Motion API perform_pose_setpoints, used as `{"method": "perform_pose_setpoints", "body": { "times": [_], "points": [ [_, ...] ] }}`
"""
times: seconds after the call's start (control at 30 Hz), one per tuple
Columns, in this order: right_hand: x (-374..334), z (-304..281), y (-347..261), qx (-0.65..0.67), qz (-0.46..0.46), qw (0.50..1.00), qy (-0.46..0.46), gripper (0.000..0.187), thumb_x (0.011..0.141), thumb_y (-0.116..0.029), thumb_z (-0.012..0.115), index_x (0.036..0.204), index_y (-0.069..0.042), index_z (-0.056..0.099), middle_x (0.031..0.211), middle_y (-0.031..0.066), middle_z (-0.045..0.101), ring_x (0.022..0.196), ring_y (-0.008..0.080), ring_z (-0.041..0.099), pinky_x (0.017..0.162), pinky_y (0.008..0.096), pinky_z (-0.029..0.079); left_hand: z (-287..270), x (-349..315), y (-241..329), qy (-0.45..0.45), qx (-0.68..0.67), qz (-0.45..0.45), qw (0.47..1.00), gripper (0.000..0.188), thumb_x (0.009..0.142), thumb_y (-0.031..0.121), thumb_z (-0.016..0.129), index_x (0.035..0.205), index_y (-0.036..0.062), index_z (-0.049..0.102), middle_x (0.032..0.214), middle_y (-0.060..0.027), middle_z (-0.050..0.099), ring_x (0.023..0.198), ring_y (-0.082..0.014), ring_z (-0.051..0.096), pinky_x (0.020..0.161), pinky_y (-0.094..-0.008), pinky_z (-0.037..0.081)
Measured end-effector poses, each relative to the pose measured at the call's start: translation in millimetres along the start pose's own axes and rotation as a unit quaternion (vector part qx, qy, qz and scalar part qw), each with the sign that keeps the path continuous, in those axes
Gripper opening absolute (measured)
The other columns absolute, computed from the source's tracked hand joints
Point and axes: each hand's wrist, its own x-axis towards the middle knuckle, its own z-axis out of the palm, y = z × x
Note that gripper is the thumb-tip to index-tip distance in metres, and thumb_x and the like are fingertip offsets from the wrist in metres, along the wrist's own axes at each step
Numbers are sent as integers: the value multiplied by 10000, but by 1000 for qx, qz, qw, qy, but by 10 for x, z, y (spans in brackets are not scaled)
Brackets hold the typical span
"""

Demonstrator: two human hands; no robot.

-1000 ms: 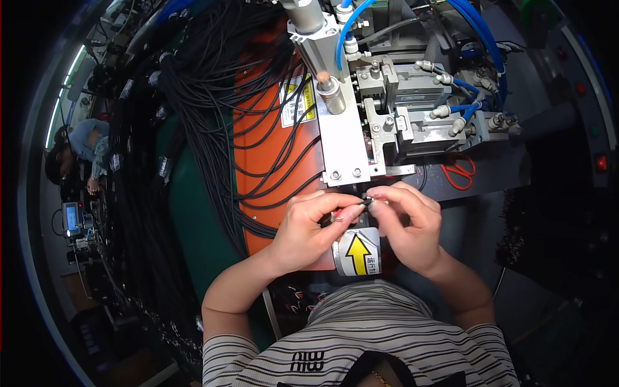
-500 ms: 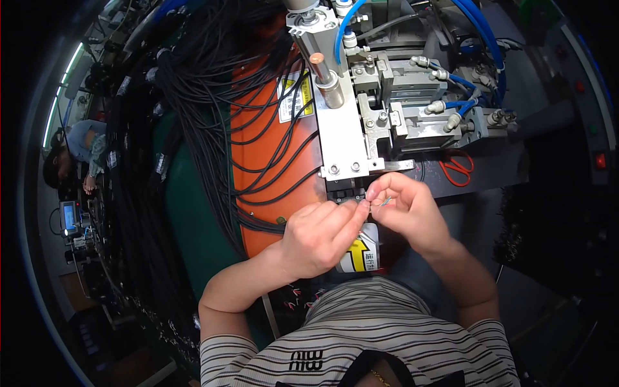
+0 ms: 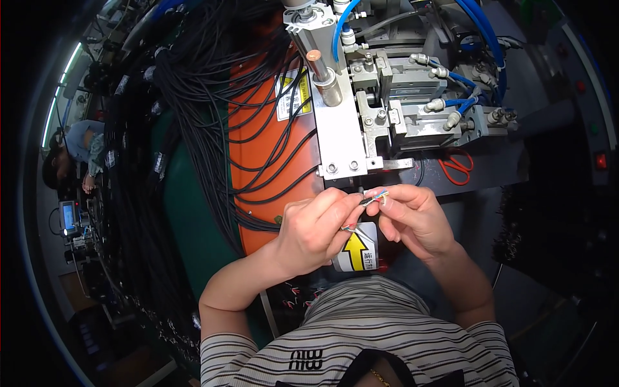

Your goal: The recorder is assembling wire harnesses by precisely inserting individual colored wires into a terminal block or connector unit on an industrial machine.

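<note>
In front of the machine's near edge, my left hand (image 3: 314, 227) is closed in a pinch at a short dark cable end (image 3: 365, 201). Thin coloured wires (image 3: 380, 195), blue, yellow and red among them, fan out of it. My right hand (image 3: 416, 222) pinches these wires between thumb and forefinger, its other fingers loosely curled. Under my left fingers another small coloured wire tip (image 3: 349, 228) pokes out. How far the cable runs inside my left hand is hidden.
A metal press fixture (image 3: 342, 138) with pneumatic cylinders and blue air hoses (image 3: 487, 39) stands ahead. Black cables (image 3: 206, 116) drape over an orange surface (image 3: 267, 171) at left. Red-handled scissors (image 3: 456, 168) lie at right. Another person (image 3: 80, 145) sits far left.
My fingers have shifted apart slightly, with my right hand lower and turned more open. The coloured wires and dark cable end, mostly hidden before, now show between my hands.
</note>
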Motion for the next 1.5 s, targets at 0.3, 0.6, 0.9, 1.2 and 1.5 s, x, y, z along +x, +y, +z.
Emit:
{"method": "perform_pose_setpoints", "body": {
  "times": [0.3, 0.6, 0.9, 1.2, 1.5],
  "points": [
    [38, 7, -24, -479, -246, 842, 31, 70, 882, -21, 626, 911, 31, 664, 796, 95, 650, 535, 139, 583, 484, 244, 454, -13, -60, 46, -46, 81, 63, 994, 389, 691, 13, 734, 1061, -60, 642, 671, -58, 562, 505, -187, 556, 448, -301, 418],
    [105, 62, -8, -692, -339, 633, 71, 37, 786, -10, 663, 791, 1, 628, 717, 106, 590, 521, 273, 573, 478, 351, 442, -52, -47, 44, -102, 90, -27, 990, 500, 643, 11, 701, 1137, -27, 637, 888, -96, 597, 715, -240, 610, 596, -337, 494],
    [94, 42, 11, -676, -343, 649, 70, 38, 800, -4, 658, 832, 4, 641, 730, 107, 596, 559, 288, 593, 500, 360, 457, -67, -79, -8, -106, 47, -26, 993, 518, 625, -17, 684, 1141, -22, 635, 913, -106, 599, 736, -257, 598, 616, -343, 500],
    [94, 103, 36, -698, -362, 613, 80, 44, 799, -4, 660, 841, -2, 647, 733, 102, 597, 562, 289, 598, 504, 370, 462, -80, -56, 5, -136, 98, 11, 986, 521, 658, 8, 657, 1178, -19, 635, 814, -74, 517, 682, -226, 541, 573, -330, 466],
    [122, 68, -109, -759, -308, 573, 30, 50, 780, -39, 656, 782, -25, 609, 705, 86, 579, 531, 277, 589, 475, 374, 464, -115, 45, 115, -196, 154, 29, 968, 515, 715, 101, 630, 1214, -26, 617, 864, -75, 495, 713, -214, 526, 597, -306, 457]
  ]
}}
